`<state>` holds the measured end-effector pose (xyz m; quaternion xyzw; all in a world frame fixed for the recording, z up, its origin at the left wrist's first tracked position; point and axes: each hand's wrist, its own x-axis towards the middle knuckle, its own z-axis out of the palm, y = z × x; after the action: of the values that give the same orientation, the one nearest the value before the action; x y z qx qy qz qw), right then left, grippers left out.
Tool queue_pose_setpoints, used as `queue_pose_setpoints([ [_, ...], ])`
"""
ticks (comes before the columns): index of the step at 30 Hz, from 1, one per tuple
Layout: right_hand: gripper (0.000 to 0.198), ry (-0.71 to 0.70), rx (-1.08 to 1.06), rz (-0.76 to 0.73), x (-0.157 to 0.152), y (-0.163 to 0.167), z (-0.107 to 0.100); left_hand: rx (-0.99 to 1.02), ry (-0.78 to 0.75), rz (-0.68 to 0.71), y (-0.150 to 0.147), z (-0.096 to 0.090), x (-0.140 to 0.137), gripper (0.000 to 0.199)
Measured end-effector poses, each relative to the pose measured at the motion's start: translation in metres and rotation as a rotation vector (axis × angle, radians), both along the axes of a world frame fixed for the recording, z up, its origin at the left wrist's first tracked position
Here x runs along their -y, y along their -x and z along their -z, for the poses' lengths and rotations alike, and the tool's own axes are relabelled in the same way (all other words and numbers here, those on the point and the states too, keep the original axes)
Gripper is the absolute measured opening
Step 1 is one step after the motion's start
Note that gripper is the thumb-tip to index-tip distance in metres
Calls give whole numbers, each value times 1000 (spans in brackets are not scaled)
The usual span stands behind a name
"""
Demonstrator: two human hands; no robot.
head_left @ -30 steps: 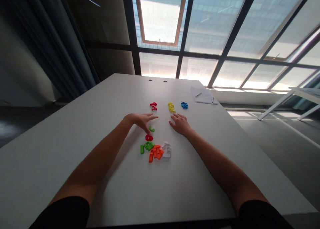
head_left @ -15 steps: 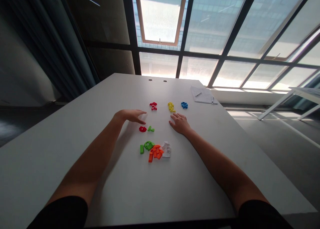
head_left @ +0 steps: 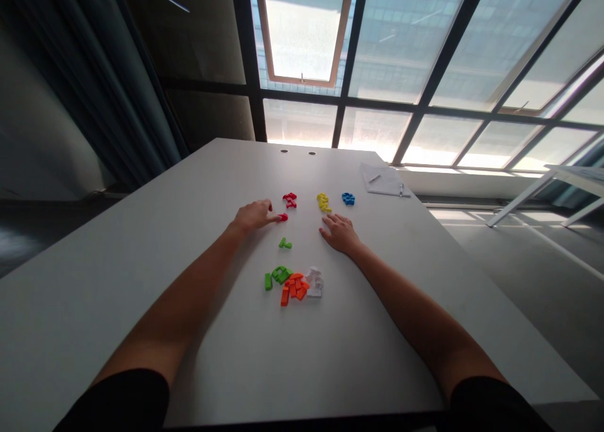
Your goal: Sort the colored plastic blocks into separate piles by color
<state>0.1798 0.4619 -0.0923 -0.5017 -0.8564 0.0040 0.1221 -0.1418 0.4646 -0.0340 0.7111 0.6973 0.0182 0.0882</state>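
Observation:
My left hand (head_left: 255,215) is over the table with thumb and fingers apart. Its thumb tip touches a small red block (head_left: 283,217) lying just short of the red pile (head_left: 289,200). Flat on the tabletop rests my right hand (head_left: 340,232), fingers spread and holding nothing. Just beyond its fingertips lies a pile of yellow blocks (head_left: 323,202), and blue blocks (head_left: 348,199) sit a little to the right. A single light-green block (head_left: 285,243) lies between my hands, nearer to me.
Closer to me are green blocks (head_left: 282,275), orange blocks (head_left: 296,286) and white blocks (head_left: 314,282), grouped side by side. Papers with pens (head_left: 384,179) lie at the far right of the white table (head_left: 368,356). Two round holes are near the far edge.
The red block that lay beside the single light-green one has moved away from me toward the red pile. My left hand has shifted right with it; my right hand stays in place.

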Motion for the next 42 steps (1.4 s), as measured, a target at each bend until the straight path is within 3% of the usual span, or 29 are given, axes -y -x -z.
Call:
queue_pose_setpoints([
  [2,50,4,1,5,0,0,-1,-19,-91,-66,-6,9,1,59],
  [5,51,26,12,21,0,1,-1,26,-112,33,-10,20,0,42],
  [11,52,33,21,24,0,1,-1,138,-144,185,-4,24,-6,44],
  [14,53,34,14,27,0,1,-1,203,11,301,-1,11,-7,50],
  [19,53,31,8,20,1,1,-2,309,428,462,-10,-7,1,67],
  [22,53,34,8,26,1,1,-2,313,527,539,-21,-7,4,67],
  [26,52,34,8,25,1,1,-2,268,371,497,-25,-3,3,57],
  [29,52,40,6,23,1,1,-2,255,262,444,-20,-2,0,62],
  [42,51,40,7,19,2,1,-3,350,66,389,-5,11,-6,74],
])
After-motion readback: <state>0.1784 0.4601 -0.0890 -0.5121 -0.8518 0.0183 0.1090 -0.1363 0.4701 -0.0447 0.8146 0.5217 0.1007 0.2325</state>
